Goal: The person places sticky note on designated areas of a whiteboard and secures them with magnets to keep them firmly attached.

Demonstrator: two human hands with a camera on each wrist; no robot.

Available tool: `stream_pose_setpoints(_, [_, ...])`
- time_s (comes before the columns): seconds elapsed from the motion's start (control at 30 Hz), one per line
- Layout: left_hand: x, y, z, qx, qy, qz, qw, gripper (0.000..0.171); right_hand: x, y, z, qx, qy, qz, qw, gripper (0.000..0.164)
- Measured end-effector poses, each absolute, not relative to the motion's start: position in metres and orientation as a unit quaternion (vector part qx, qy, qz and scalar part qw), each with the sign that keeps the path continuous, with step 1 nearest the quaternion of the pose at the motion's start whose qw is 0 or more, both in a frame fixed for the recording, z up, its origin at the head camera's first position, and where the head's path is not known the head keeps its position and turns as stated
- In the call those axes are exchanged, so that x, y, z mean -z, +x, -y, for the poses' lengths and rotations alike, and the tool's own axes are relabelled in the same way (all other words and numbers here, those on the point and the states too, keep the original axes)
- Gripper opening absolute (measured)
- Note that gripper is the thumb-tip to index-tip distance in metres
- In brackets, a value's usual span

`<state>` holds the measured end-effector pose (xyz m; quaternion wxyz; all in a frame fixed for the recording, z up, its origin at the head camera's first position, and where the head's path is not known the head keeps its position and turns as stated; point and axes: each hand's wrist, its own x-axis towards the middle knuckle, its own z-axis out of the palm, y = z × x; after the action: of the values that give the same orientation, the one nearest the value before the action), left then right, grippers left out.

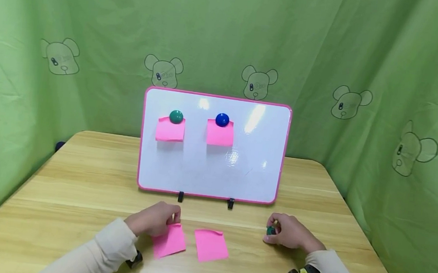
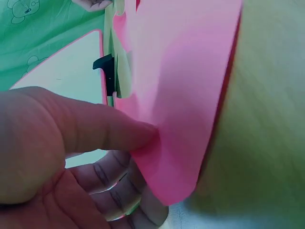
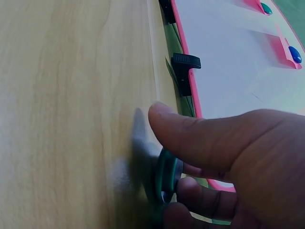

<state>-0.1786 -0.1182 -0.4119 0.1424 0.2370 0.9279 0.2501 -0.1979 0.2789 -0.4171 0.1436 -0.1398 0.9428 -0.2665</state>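
Note:
My left hand (image 1: 158, 219) pinches the upper edge of a pink sticky note (image 1: 170, 242) at the table's front; in the left wrist view the thumb presses on the note (image 2: 190, 95) with fingers behind it. A second pink sticky note (image 1: 211, 245) lies just to the right, its top edge curled. Farther right, my right hand (image 1: 289, 232) holds a round green magnet (image 1: 271, 230) between thumb and fingers, low over the table. The right wrist view shows that magnet (image 3: 167, 175) on edge, its grey back toward the fingers.
A pink-framed whiteboard (image 1: 207, 175) stands behind the hands on black clip feet (image 1: 230, 203). On it, a green magnet (image 1: 176, 116) and a blue magnet (image 1: 222, 119) each hold a pink note. Green curtains (image 1: 230, 23) surround the wooden table (image 1: 80, 176).

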Motion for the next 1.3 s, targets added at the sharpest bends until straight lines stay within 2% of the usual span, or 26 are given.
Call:
stream_pose_setpoints(0.27, [0.408,-0.187,0.121,-0.251,0.282,-0.92,0.102,0.032,0.414,-0.196,-0.278,0.268,-0.148,-0.941,0.145,0.031])
stream_pose_setpoints(0.53, [0.41,-0.196,0.126,-0.262,0.315,-0.912,0.033,0.026,0.412,-0.194,-0.275,0.267,-0.124,-0.945,0.144,0.03])
stream_pose_setpoints(0.73, [0.411,-0.199,0.128,-0.28,0.294,-0.913,0.032,0.014,0.411,-0.193,-0.276,0.27,-0.124,-0.945,0.137,0.031])
stream_pose_setpoints(0.8, [0.41,-0.199,0.128,-0.286,0.283,-0.914,0.045,0.017,0.411,-0.193,-0.276,0.274,-0.123,-0.944,0.136,0.032])
stream_pose_setpoints(0.9, [0.408,-0.199,0.128,-0.295,0.262,-0.917,0.06,0.029,0.411,-0.193,-0.277,0.281,-0.119,-0.943,0.132,0.032])
stream_pose_setpoints(1.0, [0.406,-0.201,0.128,-0.306,0.241,-0.919,0.058,0.036,0.411,-0.193,-0.278,0.282,-0.118,-0.943,0.128,0.032])
stream_pose_setpoints(1.3, [0.402,-0.211,0.133,-0.334,0.232,-0.913,0.003,0.027,0.405,-0.192,-0.281,0.277,-0.123,-0.947,0.107,0.026])
